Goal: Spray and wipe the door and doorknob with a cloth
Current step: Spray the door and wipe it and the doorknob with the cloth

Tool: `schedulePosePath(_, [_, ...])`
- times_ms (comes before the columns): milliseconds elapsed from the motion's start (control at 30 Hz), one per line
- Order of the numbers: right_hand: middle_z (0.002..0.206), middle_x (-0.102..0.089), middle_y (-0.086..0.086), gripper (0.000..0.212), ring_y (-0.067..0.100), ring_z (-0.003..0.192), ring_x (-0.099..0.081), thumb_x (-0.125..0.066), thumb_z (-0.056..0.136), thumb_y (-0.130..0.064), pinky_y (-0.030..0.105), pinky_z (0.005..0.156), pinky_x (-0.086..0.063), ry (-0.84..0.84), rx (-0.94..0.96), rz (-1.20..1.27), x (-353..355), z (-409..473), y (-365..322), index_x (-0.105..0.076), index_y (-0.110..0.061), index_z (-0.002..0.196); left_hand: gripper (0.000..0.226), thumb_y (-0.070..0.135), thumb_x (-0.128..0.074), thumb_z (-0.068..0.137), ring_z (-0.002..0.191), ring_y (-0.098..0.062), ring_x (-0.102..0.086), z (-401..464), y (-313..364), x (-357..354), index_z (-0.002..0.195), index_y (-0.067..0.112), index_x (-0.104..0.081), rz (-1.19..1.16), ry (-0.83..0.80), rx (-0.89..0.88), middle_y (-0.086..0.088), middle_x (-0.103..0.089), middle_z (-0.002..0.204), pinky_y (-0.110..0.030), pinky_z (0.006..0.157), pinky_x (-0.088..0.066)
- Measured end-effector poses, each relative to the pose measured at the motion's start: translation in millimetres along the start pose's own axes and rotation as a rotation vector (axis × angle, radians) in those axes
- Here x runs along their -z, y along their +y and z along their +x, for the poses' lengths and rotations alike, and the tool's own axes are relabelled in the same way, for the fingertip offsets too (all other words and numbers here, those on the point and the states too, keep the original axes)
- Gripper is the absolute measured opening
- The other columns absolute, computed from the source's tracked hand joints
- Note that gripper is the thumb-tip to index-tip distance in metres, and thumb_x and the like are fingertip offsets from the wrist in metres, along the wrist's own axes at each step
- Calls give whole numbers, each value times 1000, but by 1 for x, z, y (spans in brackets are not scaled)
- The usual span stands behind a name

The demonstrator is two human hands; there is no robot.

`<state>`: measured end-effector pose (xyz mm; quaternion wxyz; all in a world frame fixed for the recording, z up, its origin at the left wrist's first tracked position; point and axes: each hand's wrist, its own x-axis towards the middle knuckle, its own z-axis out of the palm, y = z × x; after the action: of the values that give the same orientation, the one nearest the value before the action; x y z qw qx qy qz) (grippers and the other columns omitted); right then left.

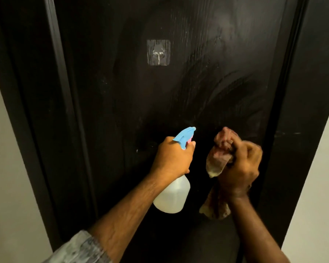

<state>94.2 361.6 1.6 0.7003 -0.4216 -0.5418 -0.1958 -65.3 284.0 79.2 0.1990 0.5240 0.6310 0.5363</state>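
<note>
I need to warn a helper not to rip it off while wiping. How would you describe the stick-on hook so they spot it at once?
Look at the tall black wood-grain door, in its upper middle, well above the left hand gripping the translucent spray bottle with the blue trigger head. There sits a clear square adhesive pad with a small metal hook. It is the only fitting visible on the dark panel.

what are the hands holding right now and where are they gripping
The left hand holds the spray bottle by its neck, below the blue trigger head. The right hand clutches a bunched cloth around its middle.
</note>
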Motion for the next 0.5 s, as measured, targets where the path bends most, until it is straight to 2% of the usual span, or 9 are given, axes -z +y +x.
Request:
schedulePosePath(67, [112, -56, 9, 38, 28, 101, -56, -67, 96, -25, 30, 72, -40, -67, 37, 7, 3, -34, 6, -71, -16, 133, 44, 49, -68, 90, 41, -9, -64, -5, -7, -1, 115, 13, -63, -32, 0, -5, -5, -68, 79, -16, 41, -49])
schedulePosePath(133, [113, -57, 8, 37, 26, 101, -56, -68, 96, -26, 30, 70, -44, -107, 35, 24, 3, -54, 6, -69, -18, 133, 30, 44, -71, 91, 38, -8, -61, -14, -16, 4, 101, 16, -65, -48, 10, -16, -1, -64, 67, -15, 41, -48])
schedulePosePath(200, [113, -58, 9, 36, 26, 101, -58, -70, 98, -27, 32, 67, -48, -122, 37, 28, 1, -54, 2, -69, -17, 132, 27, 41, -73, 90, 37, -7, -58, -23, -29, 11, 92, 17, -63, -65, 33, -4, -1, -61, 58, -14, 41, -47])
schedulePosePath(267, [115, -60, 9, 33, 26, 102, -59, -71, 100, -26, 35, 64, -52, -122, 76, 26, -3, -40, -7, -71, -16, 132, 26, 41, -74, 89, 38, -8, -58, -29, -43, 21, 95, 19, -61, -88, 71, 36, -3, -60, 56, -15, 42, -47])
schedulePosePath(367, [114, -63, 10, 31, 26, 102, -59, -69, 104, -29, 39, 63, -55, -61, 113, 28, -18, -10, -35, -72, -16, 132, 20, 36, -76, 89, 42, -9, -55, -33, -63, 36, 90, 22, -62, -166, 120, 62, -1, -55, 55, -19, 45, -50])
schedulePosePath(433, [114, -63, 8, 32, 26, 101, -59, -75, 101, -25, 41, 63, -55, -16, 59, 36, -33, -2, -62, -72, -18, 132, 25, 36, -78, 87, 42, -8, -56, -33, -79, 47, 97, 17, -65, -210, 169, 84, 3, -54, 52, -22, 46, -51])
schedulePosePath(500, [116, -67, 7, 34, 28, 99, -62, -79, 97, -20, 41, 68, -55, -10, 93, 33, -50, -11, -88, -75, -19, 131, 33, 37, -78, 87, 41, -8, -57, -31, -93, 60, 106, 13, -65, -211, 232, 110, 5, -55, 50, -22, 46, -50])
